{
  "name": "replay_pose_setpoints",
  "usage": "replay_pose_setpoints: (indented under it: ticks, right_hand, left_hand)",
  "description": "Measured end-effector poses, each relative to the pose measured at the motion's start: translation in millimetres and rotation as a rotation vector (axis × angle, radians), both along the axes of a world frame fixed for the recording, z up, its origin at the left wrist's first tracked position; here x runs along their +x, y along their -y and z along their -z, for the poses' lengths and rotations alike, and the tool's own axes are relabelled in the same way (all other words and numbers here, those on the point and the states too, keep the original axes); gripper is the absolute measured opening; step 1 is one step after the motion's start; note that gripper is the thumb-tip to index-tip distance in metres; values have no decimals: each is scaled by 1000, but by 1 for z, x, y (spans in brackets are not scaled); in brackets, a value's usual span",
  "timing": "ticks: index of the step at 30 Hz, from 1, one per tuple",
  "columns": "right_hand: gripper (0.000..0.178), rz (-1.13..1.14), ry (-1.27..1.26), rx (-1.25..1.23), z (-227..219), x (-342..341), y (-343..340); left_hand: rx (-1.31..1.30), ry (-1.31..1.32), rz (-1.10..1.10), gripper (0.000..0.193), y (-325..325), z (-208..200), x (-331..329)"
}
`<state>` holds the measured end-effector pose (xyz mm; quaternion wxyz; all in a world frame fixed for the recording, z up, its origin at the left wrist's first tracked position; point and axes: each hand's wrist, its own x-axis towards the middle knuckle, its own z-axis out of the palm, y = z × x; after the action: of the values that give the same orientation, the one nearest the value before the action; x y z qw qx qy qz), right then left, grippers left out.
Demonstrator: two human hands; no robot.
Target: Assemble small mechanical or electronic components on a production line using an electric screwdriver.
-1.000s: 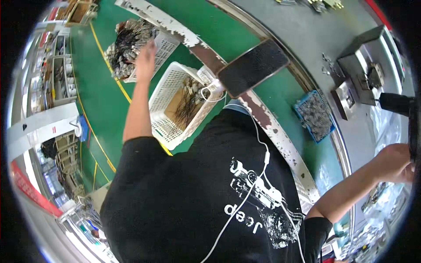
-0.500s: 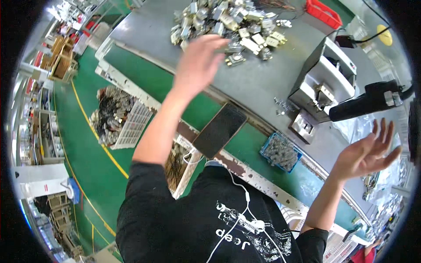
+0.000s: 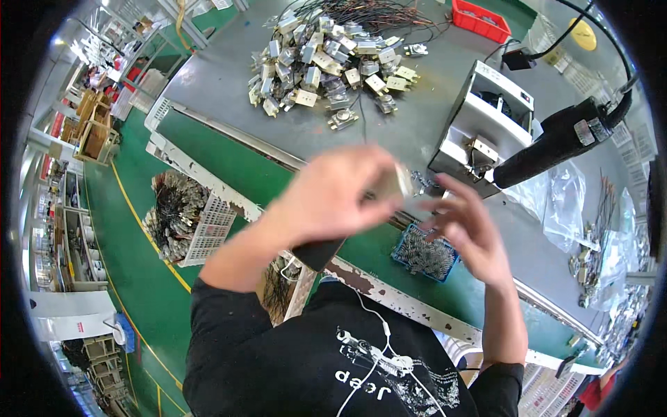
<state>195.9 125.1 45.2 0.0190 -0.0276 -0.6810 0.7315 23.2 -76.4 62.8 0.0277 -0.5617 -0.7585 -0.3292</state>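
My left hand (image 3: 337, 194), blurred by motion, is closed round a small cream-and-metal part (image 3: 403, 179) at its fingertips. The part looks like those in the pile. My right hand (image 3: 469, 233) faces it from the right, fingers apart and holding nothing that I can see. Whether the right fingertips touch the part is too blurred to tell. A pile of similar wired metal-and-cream parts (image 3: 326, 59) lies on the far side of the table. Right of my hands stands a metal machine (image 3: 462, 135) with a black cylindrical tool (image 3: 552, 146) beside it.
A blue basket (image 3: 425, 254) of small metal pieces sits below my right hand. My left hand partly covers a dark phone (image 3: 318, 254) at the table edge. At the back is a red bin (image 3: 481, 21); clear plastic bags (image 3: 564, 205) lie right. A white crate (image 3: 208, 229) stands lower left.
My left hand has come from the pile toward me and right, now with a part in it. My right hand has moved left toward it. The view has shifted slightly.
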Motion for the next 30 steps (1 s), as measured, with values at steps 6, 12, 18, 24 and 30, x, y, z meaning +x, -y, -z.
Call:
replay_pose_setpoints:
  ticks: [6,12,18,24,30]
  right_hand:
    - [82,-355,145,-74,-31,13,5]
    - [36,-491,7,319,-74,47,-27]
    - [32,133,100,533,-50,67,-55]
    - [45,254,152,627,-8,50,-67]
    - [52,213,104,732,11,50,-71]
  left_hand:
    - [157,184,401,51,-4,2,56]
    - [195,-402,227,45,-56,12,2]
    - [112,-490,296,14,-71,-18,-4]
    - [123,-338,239,17,-48,-18,-4]
    - [-293,10,236,19,-25,4,-52]
